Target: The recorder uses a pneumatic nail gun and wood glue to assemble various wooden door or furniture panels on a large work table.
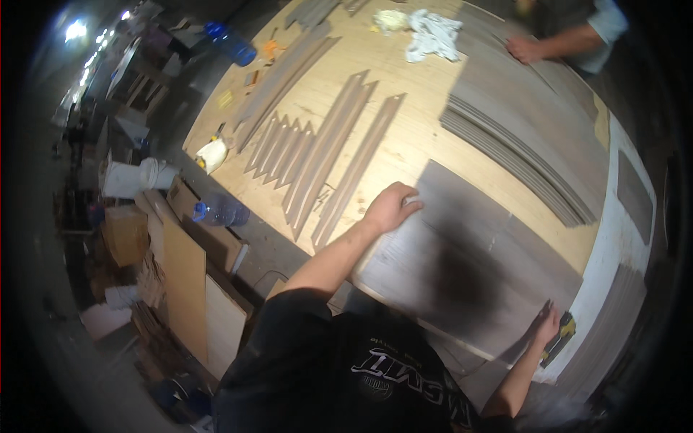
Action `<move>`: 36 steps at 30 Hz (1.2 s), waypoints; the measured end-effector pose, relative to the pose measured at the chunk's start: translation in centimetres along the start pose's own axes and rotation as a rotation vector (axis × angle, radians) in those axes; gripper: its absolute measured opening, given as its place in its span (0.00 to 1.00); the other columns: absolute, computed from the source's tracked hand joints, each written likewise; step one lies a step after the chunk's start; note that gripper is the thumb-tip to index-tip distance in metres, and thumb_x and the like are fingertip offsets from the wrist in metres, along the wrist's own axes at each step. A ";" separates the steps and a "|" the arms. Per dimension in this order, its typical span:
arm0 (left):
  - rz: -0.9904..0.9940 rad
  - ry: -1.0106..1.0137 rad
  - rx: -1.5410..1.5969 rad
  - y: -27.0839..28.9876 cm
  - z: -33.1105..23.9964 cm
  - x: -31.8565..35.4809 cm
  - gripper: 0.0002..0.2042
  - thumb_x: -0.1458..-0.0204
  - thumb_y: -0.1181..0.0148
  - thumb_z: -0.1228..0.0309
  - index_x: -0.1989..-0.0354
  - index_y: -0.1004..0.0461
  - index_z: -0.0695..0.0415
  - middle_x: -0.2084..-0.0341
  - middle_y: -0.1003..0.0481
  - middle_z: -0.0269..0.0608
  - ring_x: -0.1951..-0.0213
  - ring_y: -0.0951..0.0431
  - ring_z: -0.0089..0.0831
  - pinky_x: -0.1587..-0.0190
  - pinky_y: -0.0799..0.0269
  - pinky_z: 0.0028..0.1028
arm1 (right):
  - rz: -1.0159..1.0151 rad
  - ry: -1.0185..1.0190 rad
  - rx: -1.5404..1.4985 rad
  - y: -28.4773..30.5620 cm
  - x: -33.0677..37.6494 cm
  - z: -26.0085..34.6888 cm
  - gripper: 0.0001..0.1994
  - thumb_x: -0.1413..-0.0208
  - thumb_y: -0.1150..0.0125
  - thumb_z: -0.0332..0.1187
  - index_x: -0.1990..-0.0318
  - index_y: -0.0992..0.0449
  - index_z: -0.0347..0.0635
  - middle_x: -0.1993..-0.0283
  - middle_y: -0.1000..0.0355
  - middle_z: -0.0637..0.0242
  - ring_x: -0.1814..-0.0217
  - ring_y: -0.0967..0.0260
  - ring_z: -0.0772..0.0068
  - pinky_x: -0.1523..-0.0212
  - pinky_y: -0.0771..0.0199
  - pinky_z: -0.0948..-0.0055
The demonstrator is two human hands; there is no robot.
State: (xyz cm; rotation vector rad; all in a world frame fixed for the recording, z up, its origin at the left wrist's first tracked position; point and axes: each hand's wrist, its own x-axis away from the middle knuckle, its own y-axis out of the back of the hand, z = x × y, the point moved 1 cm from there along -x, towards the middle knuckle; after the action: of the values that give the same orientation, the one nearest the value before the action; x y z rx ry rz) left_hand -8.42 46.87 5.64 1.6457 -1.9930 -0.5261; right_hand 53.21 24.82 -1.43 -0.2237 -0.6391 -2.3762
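A grey-brown wood-grain panel (404, 263) lies in front of me at the near edge of the pale wooden table, with a dark shadow across its middle. My left hand (393, 207) grips its left edge, the fingers curled and the thumb close to them. At the panel's right edge, my right hand (548, 325) is closed on the border, its fingers partly hidden. Just beyond that hand sits a yellow-and-black tool (559, 339), whose kind I cannot make out. Past the panel lies a stack of long grey-brown strips (512, 162).
Mitred trim pieces (332, 148) lie left of centre on the table (404, 137). Across it, a co-worker's hand (525, 49) rests on a large panel (534, 108). A white cloth (433, 35) lies at the far side. Boards (184, 281) and a blue water jug (220, 211) stand on the left.
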 end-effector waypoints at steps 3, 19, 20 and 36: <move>-0.394 -0.063 -0.046 5.2 4.8 5.8 0.08 0.42 0.34 0.68 0.59 0.20 0.58 0.60 0.21 0.48 0.56 0.21 0.47 0.52 0.25 0.40 | -0.177 0.147 0.047 2.1 2.3 -1.4 0.20 0.32 0.43 0.35 0.38 0.25 0.33 0.39 0.24 0.62 0.40 0.27 0.67 0.41 0.27 0.68; -0.451 0.175 -0.295 21.5 22.0 10.6 0.13 0.46 0.31 0.69 0.58 0.20 0.65 0.65 0.21 0.55 0.63 0.21 0.48 0.57 0.25 0.40 | 0.344 0.425 0.243 -21.1 27.5 9.7 0.12 0.34 0.36 0.32 0.48 0.18 0.37 0.58 0.25 0.71 0.59 0.30 0.81 0.57 0.28 0.79; -0.451 0.139 -0.269 21.5 21.0 10.6 0.12 0.46 0.30 0.69 0.58 0.20 0.65 0.68 0.22 0.53 0.66 0.21 0.45 0.59 0.25 0.38 | 0.337 0.441 0.205 -21.7 28.1 10.1 0.11 0.36 0.37 0.27 0.48 0.18 0.38 0.59 0.26 0.70 0.59 0.30 0.82 0.58 0.30 0.81; 0.714 -0.011 0.358 -8.1 -9.0 12.6 0.11 0.47 0.29 0.77 0.56 0.18 0.63 0.67 0.20 0.42 0.62 0.18 0.28 0.57 0.23 0.27 | 0.147 -0.089 -0.852 -16.7 28.6 13.9 0.31 0.33 0.42 0.30 0.25 0.44 0.39 0.37 0.29 0.59 0.43 0.26 0.66 0.43 0.26 0.67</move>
State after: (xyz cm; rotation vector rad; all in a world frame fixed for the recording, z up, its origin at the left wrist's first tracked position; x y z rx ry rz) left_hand 1.55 33.10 9.76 0.9698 -2.5866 0.0929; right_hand 20.43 26.96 13.17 -0.7101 0.3822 -2.3620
